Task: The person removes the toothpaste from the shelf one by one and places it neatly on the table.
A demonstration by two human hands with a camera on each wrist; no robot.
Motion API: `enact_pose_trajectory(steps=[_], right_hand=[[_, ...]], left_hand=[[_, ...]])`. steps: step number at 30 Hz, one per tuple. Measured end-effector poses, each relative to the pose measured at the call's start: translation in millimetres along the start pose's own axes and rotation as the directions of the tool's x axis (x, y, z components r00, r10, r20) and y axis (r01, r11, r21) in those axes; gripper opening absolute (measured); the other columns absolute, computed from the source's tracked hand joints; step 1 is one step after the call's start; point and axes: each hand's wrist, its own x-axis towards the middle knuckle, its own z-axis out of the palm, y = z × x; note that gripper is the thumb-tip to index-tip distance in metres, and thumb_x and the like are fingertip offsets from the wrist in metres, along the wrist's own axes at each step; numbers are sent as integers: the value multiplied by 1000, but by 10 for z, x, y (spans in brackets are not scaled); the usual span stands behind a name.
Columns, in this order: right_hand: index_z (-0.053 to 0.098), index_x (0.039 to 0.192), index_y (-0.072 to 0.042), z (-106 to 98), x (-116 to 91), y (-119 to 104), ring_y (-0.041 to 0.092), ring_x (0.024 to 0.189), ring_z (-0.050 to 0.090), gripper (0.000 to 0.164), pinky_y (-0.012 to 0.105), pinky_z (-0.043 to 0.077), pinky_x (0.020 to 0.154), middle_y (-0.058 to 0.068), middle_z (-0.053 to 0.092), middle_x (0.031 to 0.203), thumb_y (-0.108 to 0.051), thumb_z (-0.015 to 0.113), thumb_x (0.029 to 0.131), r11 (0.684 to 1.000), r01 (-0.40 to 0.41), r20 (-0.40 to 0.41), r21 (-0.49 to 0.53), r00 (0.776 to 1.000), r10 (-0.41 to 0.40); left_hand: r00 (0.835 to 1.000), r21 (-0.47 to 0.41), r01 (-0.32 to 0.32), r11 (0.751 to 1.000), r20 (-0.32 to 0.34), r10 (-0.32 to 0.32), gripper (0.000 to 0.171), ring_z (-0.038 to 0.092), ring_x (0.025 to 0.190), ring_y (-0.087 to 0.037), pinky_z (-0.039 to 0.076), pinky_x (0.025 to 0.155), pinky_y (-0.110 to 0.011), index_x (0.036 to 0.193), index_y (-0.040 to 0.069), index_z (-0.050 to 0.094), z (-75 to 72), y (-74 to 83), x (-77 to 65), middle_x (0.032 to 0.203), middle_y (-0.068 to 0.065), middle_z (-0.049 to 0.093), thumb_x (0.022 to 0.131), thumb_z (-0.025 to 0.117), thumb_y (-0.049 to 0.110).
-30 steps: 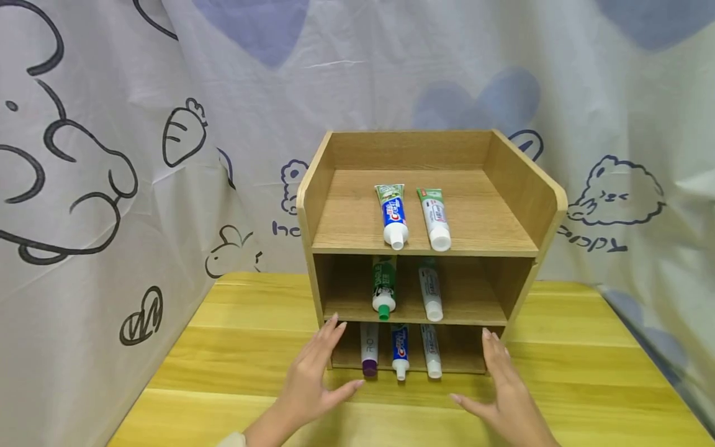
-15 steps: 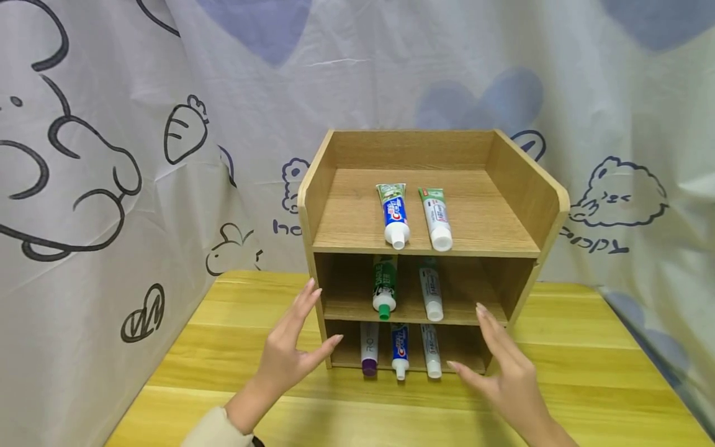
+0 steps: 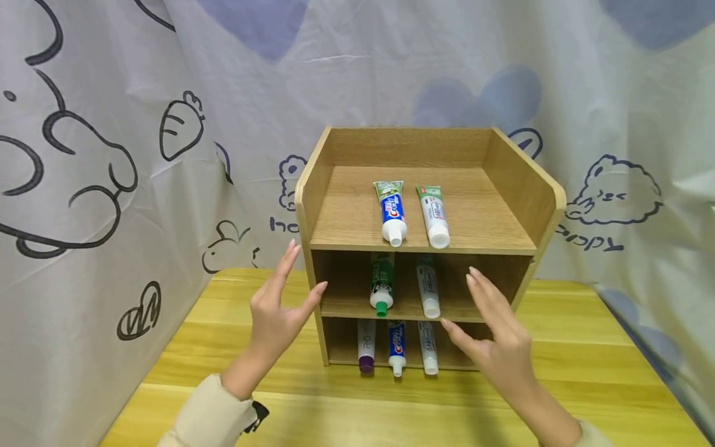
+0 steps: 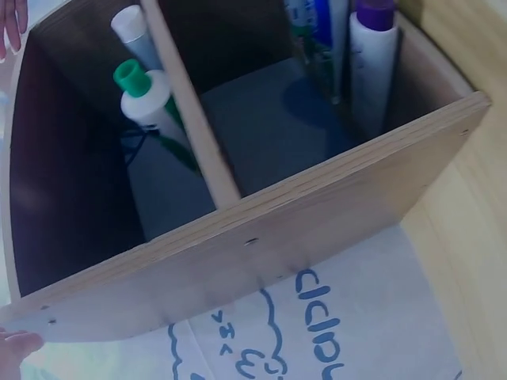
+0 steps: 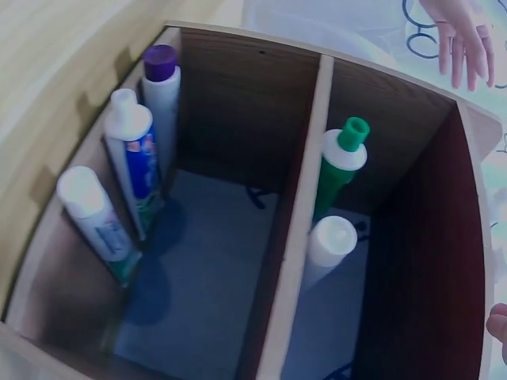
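A wooden three-tier shelf (image 3: 421,251) holds several toothpaste tubes with their caps facing front. My left hand (image 3: 276,323) hovers at the shelf's left side, thumb and fingers spread, holding nothing. Before the right part of the middle tier is my right hand (image 3: 503,341), also spread and holding nothing. On top lie a blue Crest tube (image 3: 393,211) and a white-and-green tube (image 3: 433,217). The middle tier has a green Darlie tube (image 3: 382,279) and a white tube (image 3: 428,288). Below are a purple-capped tube (image 3: 366,347), another Crest tube (image 3: 397,347) and a white tube (image 3: 427,347).
The shelf stands on a yellow wood-grain table (image 3: 357,410). Behind and to the left hangs a pale curtain (image 3: 234,124) with cartoon drawings. A raised panel (image 3: 527,211) edges the shelf's top on the right, with similar ones at left and back.
Both hands have risen from the bottom tier's level to about the middle tier. The left hand has also shifted left. The tubes and shelf keep their places.
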Motion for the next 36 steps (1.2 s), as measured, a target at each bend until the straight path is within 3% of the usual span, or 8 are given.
enact_pose_trajectory(steps=[3, 7, 11, 18, 21, 25, 27, 36], right_hand=[[59, 114, 13, 44, 82, 9, 14, 123, 51, 61, 16, 40, 101, 30, 60, 115, -41, 62, 86, 1000, -12, -22, 9, 1000, 12], [61, 114, 9, 98, 207, 17, 16, 119, 54, 57, 16, 41, 101, 28, 61, 115, -40, 64, 85, 998, -57, -61, 19, 996, 58], [62, 115, 6, 136, 347, 12, 21, 116, 57, 57, 18, 41, 101, 26, 62, 115, -41, 64, 84, 994, -106, -84, 34, 991, 109], [61, 117, 7, 203, 556, 30, 37, 110, 58, 63, 15, 38, 102, 26, 62, 115, -47, 62, 83, 978, -205, -78, -24, 976, 203], [59, 118, 7, 234, 619, 30, 39, 110, 57, 60, 25, 43, 101, 26, 61, 116, -38, 69, 80, 967, -252, -56, -50, 967, 249], [58, 119, 9, 307, 660, 13, 40, 111, 57, 55, 46, 46, 94, 28, 60, 117, -12, 77, 71, 953, -297, -27, -56, 955, 296], [58, 118, 10, 348, 677, 6, 41, 110, 57, 56, 50, 46, 92, 28, 60, 116, -6, 78, 68, 950, -309, -27, -54, 951, 308], [60, 113, 13, 436, 774, 3, 42, 108, 58, 53, 49, 48, 92, 30, 61, 113, -7, 79, 69, 929, -361, -15, -84, 932, 361]], left_hand=[[997, -50, 79, 996, 14, -78, 60, 57, 113, -30, 44, 95, -18, 123, -8, 53, -5, -16, 96, 122, -26, 57, 86, 63, 38], [986, -108, 164, 981, 37, -160, 56, 58, 112, -32, 47, 94, -24, 124, -10, 51, 8, -59, 216, 118, -29, 59, 79, 73, 15], [968, -105, 246, 964, 81, -238, 63, 59, 108, -38, 48, 92, -29, 127, -10, 48, 22, -62, 334, 118, -28, 59, 71, 75, -1], [926, -72, 365, 928, 136, -354, 65, 60, 109, -33, 51, 90, -38, 132, -5, 46, 33, -16, 576, 124, -23, 57, 76, 74, 9], [897, -87, 427, 900, 170, -409, 66, 60, 109, -33, 51, 89, -40, 135, -2, 44, 40, -9, 666, 125, -23, 56, 77, 74, 10], [845, -101, 516, 850, 225, -486, 67, 60, 109, -32, 51, 88, -41, 138, 4, 42, 59, -6, 744, 125, -23, 57, 79, 72, 13], [828, -101, 540, 835, 238, -507, 68, 61, 108, -32, 52, 88, -42, 139, 5, 41, 74, -9, 774, 124, -23, 58, 79, 72, 13], [807, -97, 574, 813, 239, -541, 63, 63, 103, -31, 54, 85, -39, 136, 2, 44, 116, 35, 955, 120, -22, 61, 79, 71, 9]])
